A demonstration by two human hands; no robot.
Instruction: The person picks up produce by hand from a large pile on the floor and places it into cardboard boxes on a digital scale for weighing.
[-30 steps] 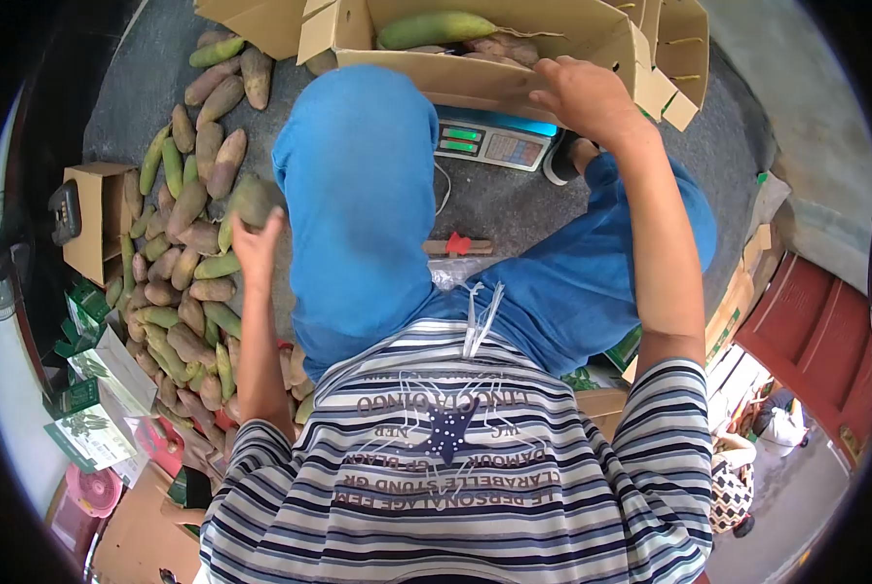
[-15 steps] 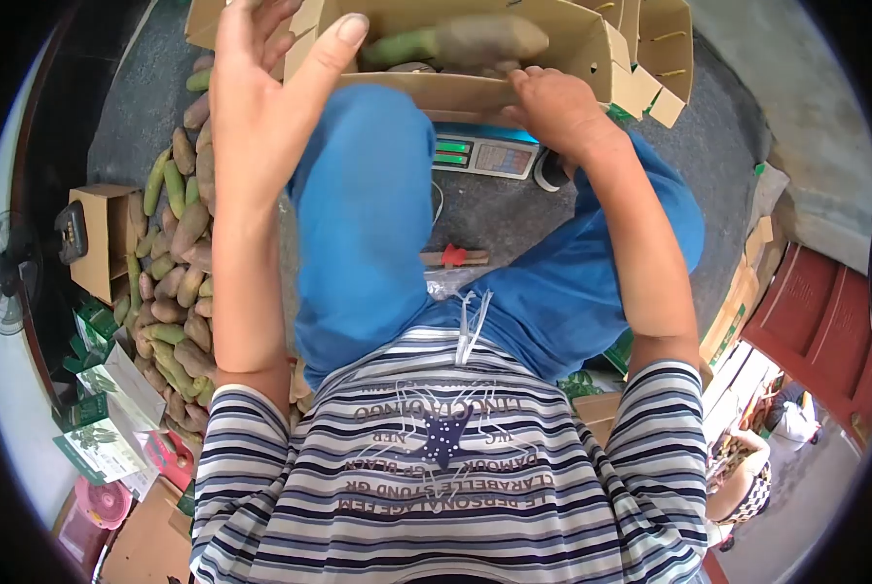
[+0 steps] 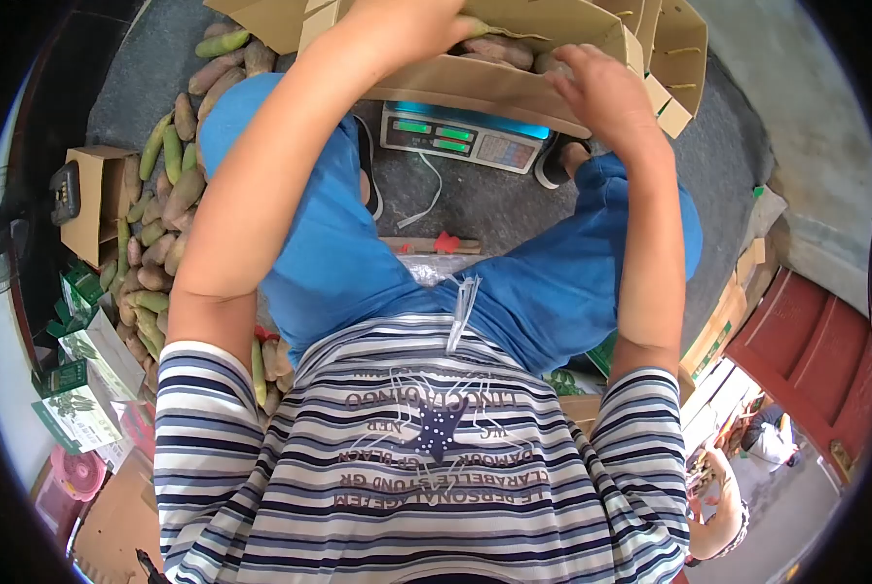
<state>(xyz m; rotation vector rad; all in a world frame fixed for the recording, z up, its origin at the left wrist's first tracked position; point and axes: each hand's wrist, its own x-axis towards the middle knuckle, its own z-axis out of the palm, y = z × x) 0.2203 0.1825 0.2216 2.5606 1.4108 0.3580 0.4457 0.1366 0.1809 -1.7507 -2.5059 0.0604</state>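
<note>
A cardboard box stands on a digital scale in front of my knees. Several brownish tubers lie in the box, along with a slim green piece. My left hand reaches over the box's near left side, beside the green piece; the frame's top edge cuts off part of it, and its grip is hidden. At the near right rim is my right hand, fingers apart and slightly bent, the tips at a rounded tuber.
A heap of green and brown tubers covers the floor at left, near a small open carton. More cartons stand right of the box. A white cable runs from the scale. Another person is at lower right.
My left hand has gone from raised and spread to reaching over the box. The blurred tuber is no longer above the box. My right hand has shifted right along the rim.
</note>
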